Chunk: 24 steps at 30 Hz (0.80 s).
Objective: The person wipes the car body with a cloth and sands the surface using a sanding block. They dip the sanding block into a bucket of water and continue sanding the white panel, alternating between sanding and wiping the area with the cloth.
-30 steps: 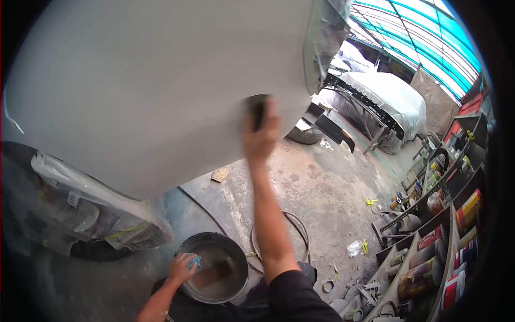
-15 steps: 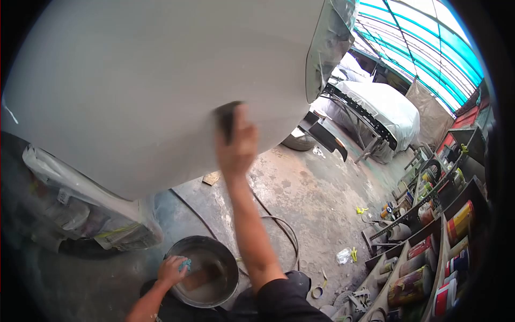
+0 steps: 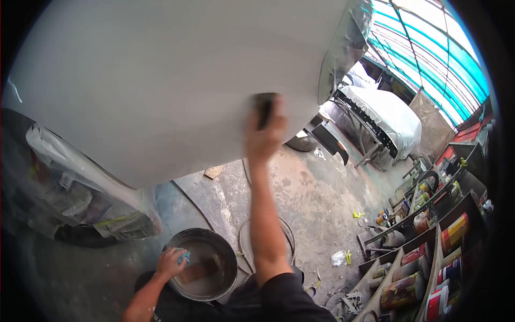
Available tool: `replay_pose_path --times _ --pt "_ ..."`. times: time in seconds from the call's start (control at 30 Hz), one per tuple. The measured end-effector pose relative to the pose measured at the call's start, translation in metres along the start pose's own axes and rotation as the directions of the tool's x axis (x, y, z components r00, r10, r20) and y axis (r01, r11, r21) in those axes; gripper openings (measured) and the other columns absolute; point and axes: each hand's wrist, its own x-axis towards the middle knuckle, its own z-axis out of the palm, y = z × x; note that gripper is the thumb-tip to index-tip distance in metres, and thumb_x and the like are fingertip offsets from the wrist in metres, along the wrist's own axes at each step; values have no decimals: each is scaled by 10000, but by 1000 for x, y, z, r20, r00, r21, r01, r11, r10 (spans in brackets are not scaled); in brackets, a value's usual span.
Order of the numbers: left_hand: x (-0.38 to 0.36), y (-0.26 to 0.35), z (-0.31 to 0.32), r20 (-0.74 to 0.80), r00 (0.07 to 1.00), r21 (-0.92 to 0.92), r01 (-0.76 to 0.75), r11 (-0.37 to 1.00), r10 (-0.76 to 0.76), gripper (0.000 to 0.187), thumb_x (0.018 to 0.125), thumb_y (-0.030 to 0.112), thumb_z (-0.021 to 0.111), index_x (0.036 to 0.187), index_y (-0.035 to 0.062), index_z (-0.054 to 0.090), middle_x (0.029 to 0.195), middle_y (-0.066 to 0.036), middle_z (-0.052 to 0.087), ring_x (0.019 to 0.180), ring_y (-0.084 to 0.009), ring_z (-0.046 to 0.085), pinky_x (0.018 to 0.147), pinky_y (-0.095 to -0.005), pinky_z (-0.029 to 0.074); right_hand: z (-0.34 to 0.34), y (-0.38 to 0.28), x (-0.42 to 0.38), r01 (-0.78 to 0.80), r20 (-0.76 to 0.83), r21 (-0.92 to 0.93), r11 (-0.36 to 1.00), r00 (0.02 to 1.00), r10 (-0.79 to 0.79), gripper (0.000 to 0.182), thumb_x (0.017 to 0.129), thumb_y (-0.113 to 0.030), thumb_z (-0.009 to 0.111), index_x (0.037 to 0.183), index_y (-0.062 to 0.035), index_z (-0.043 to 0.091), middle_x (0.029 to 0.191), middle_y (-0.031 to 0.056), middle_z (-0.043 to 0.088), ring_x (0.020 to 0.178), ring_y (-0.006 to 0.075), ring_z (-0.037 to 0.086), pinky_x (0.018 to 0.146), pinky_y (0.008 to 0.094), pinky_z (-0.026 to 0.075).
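Note:
My right hand (image 3: 265,137) is wrapped round a dark block (image 3: 264,110) and presses it on the smooth grey panel (image 3: 161,91), near its lower right part; hand and block are blurred. Down at the left, my left hand (image 3: 171,261) holds a bunched blue cloth (image 3: 183,256) at the left rim of a black basin (image 3: 234,268). Murky water fills the basin, and a brown rectangular piece (image 3: 199,270) shows in it.
Plastic sheeting (image 3: 80,188) wraps a part at the left. A hose (image 3: 194,205) crosses the floor (image 3: 316,198). Paint cans (image 3: 402,290) stand on shelves at the right. A covered vehicle (image 3: 386,115) is farther back, near a metal stand (image 3: 365,126).
My right hand has slid to the right across the panel with the dark block. My left hand still holds the blue cloth at the basin. The view has shifted slightly.

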Motion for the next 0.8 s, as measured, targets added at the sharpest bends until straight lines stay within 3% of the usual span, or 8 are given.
replay_pose_path --times 0.07,0.17,0.23,0.3,0.4,0.53,0.67,0.8 --pt "6 -3 -5 -17 1000 -33 12 999 -12 286 831 227 738 1096 120 740 1028 -78 705 981 -317 671 858 -443 555 -20 33 34 -203 -102 33 979 973 205 558 959 -231 699 1451 -51 506 1115 243 634 945 373 672 786 455 576" --pt "-3 2 -1 -20 999 -84 37 996 -38 289 829 226 739 1097 115 739 1028 -76 706 989 -315 670 863 -437 555 0 12 22 -198 -159 88 976 965 210 537 970 -244 679 1436 -38 508 1107 243 634 917 376 674 772 448 577" --pt "3 -1 -1 -9 999 -49 35 998 -36 293 831 221 736 1101 108 738 1025 -78 706 995 -314 668 868 -434 554 26 -49 -18 313 -141 -75 947 937 -321 550 929 -124 668 1457 -101 516 1199 200 651 927 330 674 775 413 573" --pt "0 -2 0 -12 1000 -47 14 999 -15 297 836 237 732 1113 132 742 1037 -70 705 1003 -310 668 871 -432 554 6 -128 -47 437 96 72 897 892 -442 661 851 -115 768 1465 -73 528 1148 158 670 943 323 671 812 428 564" --pt "-3 3 -4 19 997 -18 75 997 -75 300 844 264 724 1131 177 746 1062 -54 701 1018 -302 666 879 -429 553 5 -53 -19 544 102 -1 839 835 -541 693 821 -105 778 1469 -89 534 1152 128 678 970 300 668 823 424 564" --pt "1 10 -11 -5 986 -80 166 983 -167 305 846 292 718 1143 230 748 1094 -32 693 1036 -292 662 892 -429 551 -17 24 14 217 -39 50 975 976 -215 665 855 -114 796 1455 -44 519 1189 192 678 1008 362 649 831 428 574" --pt "5 -2 0 9 989 -89 145 985 -145 313 846 289 718 1150 219 749 1091 -37 692 1046 -289 657 908 -429 546 0 -7 5 441 -1 67 895 897 -442 726 801 -98 831 1454 -44 519 1184 188 662 987 360 651 852 449 558" --pt "-2 -12 7 33 996 -33 78 996 -77 318 843 284 723 1148 202 749 1089 -47 692 1041 -287 656 911 -427 544 -10 -31 29 661 117 117 741 732 -671 759 721 -183 857 1420 -174 562 1074 127 647 925 294 654 790 415 545"
